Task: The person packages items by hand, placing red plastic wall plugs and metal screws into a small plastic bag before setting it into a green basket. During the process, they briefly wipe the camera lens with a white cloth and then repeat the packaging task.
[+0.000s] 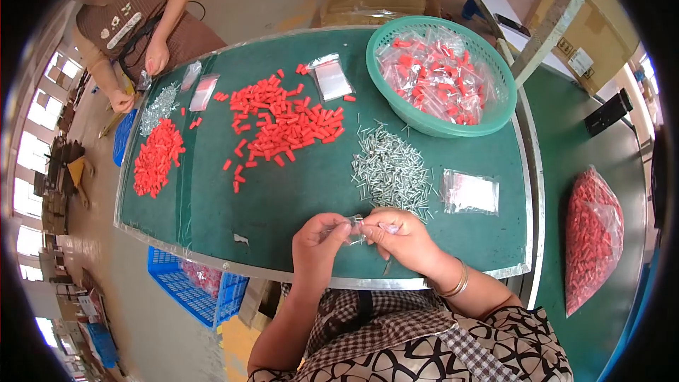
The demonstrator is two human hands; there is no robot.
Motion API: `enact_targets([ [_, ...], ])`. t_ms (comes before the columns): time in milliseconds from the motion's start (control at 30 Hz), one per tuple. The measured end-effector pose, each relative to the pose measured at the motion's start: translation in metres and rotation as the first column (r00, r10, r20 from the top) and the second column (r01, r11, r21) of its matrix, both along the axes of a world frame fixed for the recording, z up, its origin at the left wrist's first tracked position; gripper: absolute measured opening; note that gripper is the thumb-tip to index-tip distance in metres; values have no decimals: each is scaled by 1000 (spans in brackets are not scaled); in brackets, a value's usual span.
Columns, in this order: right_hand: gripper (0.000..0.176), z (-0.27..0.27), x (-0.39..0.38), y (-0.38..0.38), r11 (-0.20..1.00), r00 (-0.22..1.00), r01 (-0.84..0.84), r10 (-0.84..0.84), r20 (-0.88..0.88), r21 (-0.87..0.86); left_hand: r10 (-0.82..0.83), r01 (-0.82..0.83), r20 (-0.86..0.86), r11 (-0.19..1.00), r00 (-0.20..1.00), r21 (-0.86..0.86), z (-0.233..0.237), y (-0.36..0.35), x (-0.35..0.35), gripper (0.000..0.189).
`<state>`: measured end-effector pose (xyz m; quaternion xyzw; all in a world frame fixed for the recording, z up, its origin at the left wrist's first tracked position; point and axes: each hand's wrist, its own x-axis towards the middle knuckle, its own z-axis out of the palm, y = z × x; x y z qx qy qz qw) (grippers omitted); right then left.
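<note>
Two hands on one tiny thing here: my left hand and right hand are both pinched on a small clear bag, held just above the near edge of the table, a bit right of the middle. Tip, I reckon: grip only the top corners with fingertips so the mouth gapes, and hold it low over the table so anything dropped lands on the green, not the floor. The pile of screws sits just beyond my knuckles, the red plugs further toward the middle. The bag's thin, glossy, see-through and crinkly; whether anything's inside, I can't tell.
</note>
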<state>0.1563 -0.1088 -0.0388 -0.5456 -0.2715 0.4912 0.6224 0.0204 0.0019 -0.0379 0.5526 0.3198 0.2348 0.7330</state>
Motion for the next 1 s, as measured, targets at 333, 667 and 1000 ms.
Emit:
enact_targets([
  [333,3,1,0,-1,997,996,46,-41,75,-62,-1,2,-34,999,999,43,-1,2,2,7],
  [667,6,-3,-3,0,997,989,76,-77,124,13,42,-37,-58,995,997,88,-4,-1,4,6],
  [1000,8,-3,-4,0,993,990,113,-114,85,14,317,-101,-8,326,948,940,5,1,12,19],
])
